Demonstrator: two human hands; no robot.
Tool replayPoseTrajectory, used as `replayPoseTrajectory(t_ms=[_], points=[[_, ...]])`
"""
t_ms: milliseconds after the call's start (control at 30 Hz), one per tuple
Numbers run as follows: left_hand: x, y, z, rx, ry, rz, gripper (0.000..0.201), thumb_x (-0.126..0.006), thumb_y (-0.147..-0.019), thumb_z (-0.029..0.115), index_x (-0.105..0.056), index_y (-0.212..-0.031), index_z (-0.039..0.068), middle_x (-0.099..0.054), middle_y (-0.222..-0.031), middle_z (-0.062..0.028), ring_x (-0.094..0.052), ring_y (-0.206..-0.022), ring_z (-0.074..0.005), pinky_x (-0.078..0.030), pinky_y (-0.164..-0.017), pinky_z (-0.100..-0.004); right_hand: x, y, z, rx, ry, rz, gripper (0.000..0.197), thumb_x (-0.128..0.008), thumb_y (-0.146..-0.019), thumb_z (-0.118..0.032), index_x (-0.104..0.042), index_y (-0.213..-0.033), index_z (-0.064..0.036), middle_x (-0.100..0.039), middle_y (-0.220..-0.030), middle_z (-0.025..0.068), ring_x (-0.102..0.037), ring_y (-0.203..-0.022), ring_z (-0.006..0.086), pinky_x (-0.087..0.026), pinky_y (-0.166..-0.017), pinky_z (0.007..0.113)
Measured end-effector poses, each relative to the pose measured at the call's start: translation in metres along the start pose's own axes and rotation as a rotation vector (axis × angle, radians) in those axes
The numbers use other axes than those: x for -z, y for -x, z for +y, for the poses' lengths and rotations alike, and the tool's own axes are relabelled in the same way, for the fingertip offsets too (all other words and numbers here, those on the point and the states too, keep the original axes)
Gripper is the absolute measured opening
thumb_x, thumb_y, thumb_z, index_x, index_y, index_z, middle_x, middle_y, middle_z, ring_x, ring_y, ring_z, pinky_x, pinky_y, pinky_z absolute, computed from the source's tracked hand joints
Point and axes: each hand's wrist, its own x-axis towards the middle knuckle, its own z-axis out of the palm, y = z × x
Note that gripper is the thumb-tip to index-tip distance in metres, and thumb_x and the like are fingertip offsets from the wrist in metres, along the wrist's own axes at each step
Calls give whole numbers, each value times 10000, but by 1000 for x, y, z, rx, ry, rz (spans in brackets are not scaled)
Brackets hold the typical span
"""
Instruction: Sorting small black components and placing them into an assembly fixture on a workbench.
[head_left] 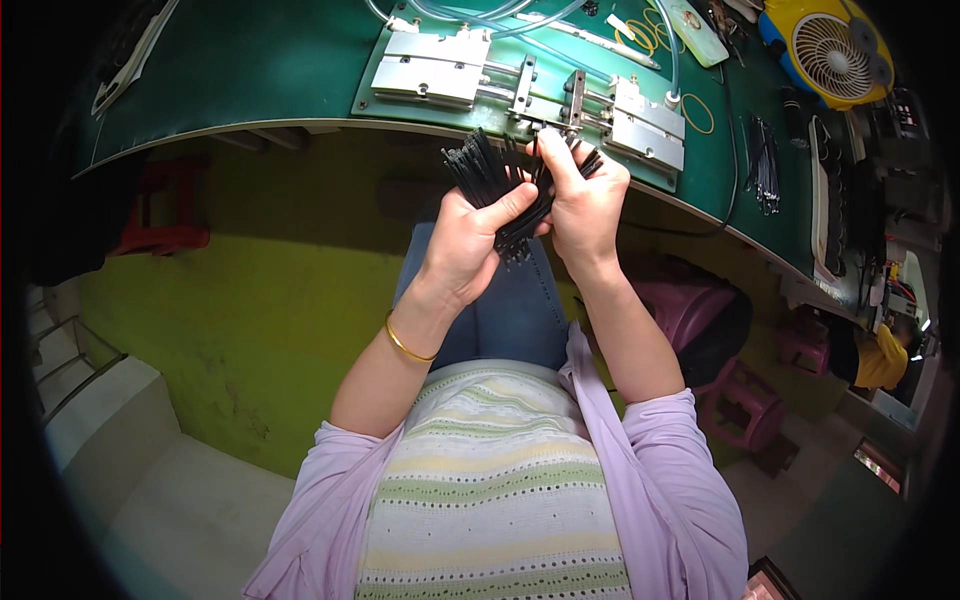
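Observation:
Both hands are raised at the front edge of the green bench. My left hand (470,228) is closed around a thick bundle of thin black wires (478,165), its thumb pressed across them. The cut ends fan out toward the upper left, and more ends stick out below the fist. My right hand (585,200) is closed beside it, its fingers bent over another part of the black wires. A few wire ends poke out past its knuckles. Just beyond the hands sits a metal clamping fixture (432,70) with silver cylinder blocks and rods.
The green bench top (250,70) runs across the far side and bends to the right. On it lie clear air tubes, yellow rubber bands (698,113), a bunch of dark wires (763,180) and a yellow fan (832,50). A red stool (170,215) stands left; pink stools (745,405) stand right. Another person in yellow (882,358) is at far right.

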Motion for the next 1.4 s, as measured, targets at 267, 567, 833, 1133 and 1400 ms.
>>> replayPoseTrajectory(t_ms=[267,567,833,1133,1400], points=[[-1,4,1,-14,5,51,71,-583,-790,43,-575,-848,4,-593,-753,-66,-570,-601,-132,-480,-540,-241,0,5,-4,33,-1,-70,208,-572,-813,-144,-612,-698,25,-549,-536,20,-440,-384,31,-308,-293,184],[1,3,1,-23,-38,66,90,-592,-784,50,-582,-859,1,-602,-751,-66,-576,-603,-130,-477,-532,-232,-3,5,-5,45,42,-20,192,-557,-816,-130,-625,-727,26,-542,-515,18,-440,-369,39,-318,-302,191],[2,0,2,-8,-49,27,89,-595,-777,39,-585,-856,-1,-603,-761,-66,-586,-625,-133,-484,-535,-234,-1,0,-3,36,37,-8,196,-563,-808,-133,-623,-715,28,-544,-512,23,-444,-370,45,-320,-304,195],[2,-3,0,-16,-43,15,89,-602,-771,38,-579,-846,-4,-591,-736,-57,-579,-615,-128,-487,-543,-231,1,-3,2,-23,-62,-11,199,-576,-804,-138,-622,-696,23,-550,-522,20,-455,-397,43,-323,-311,194],[1,-1,4,15,2,6,89,-607,-768,43,-572,-834,-6,-582,-718,-64,-561,-594,-131,-455,-509,-237,2,1,-1,71,-31,-85,194,-574,-809,-155,-613,-712,8,-536,-531,9,-443,-383,42,-310,-311,185]])
